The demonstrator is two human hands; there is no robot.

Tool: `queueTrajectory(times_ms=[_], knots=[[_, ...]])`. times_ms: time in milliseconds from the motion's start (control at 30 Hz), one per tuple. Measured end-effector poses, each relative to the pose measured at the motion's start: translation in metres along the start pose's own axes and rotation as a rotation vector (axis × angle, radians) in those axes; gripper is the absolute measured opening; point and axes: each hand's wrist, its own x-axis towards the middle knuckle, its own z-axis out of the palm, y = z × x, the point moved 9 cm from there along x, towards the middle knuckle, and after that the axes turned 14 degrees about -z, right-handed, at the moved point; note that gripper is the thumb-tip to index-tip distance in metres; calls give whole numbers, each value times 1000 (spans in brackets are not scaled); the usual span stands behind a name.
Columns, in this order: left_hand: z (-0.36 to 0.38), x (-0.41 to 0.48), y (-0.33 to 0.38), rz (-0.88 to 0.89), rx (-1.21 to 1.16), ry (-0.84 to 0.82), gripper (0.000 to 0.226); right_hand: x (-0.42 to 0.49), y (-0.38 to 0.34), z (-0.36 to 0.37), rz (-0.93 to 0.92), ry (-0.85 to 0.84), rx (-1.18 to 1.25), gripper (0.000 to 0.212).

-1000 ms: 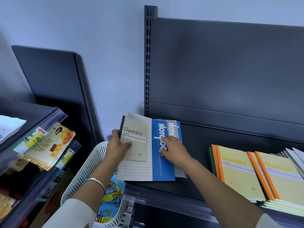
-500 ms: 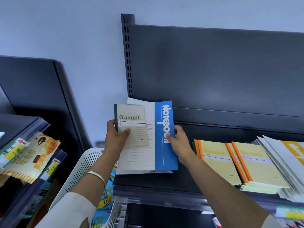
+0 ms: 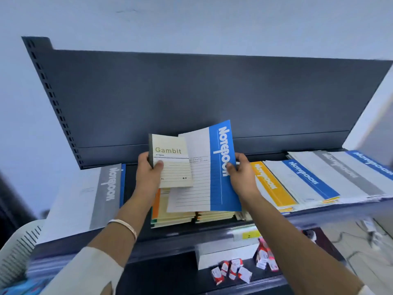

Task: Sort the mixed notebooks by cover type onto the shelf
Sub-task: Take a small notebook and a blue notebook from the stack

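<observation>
At the front edge of the shelf (image 3: 170, 239) lie two stacks of yellow Gambit notebooks (image 3: 176, 218), partly hidden. Above them the left hand (image 3: 148, 177) pinches the small Gambit notebook (image 3: 173, 165) near its spine, and the right hand (image 3: 243, 179) grips the blue notebook (image 3: 221, 167) by its right edge; both books are held off the shelf. Sorting is mid-step: the small one belongs on the stacks below, the blue one probably among the blurred large notebooks (image 3: 306, 177) fanned toward the right end.
</observation>
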Motion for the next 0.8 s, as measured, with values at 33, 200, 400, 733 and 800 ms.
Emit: queueTrajectory(times_ms=[33,200,400,733,800], knots=[[14,-7,0,9,7,2,34,2,3,-23,-4,17,-9,16],[61,-38,-13,-26,34,52,39,10,24,-103,13,50,-65,17],[76,-52,-26,-90,-5,80,36,9,41,-116,51,-11,-56,20],[20,-21,-36,-130,420,229,28,21,41,-89,15,-74,-146,28],[17,-16,-41,-126,547,223,33,23,39,-78,3,-97,-161,29]])
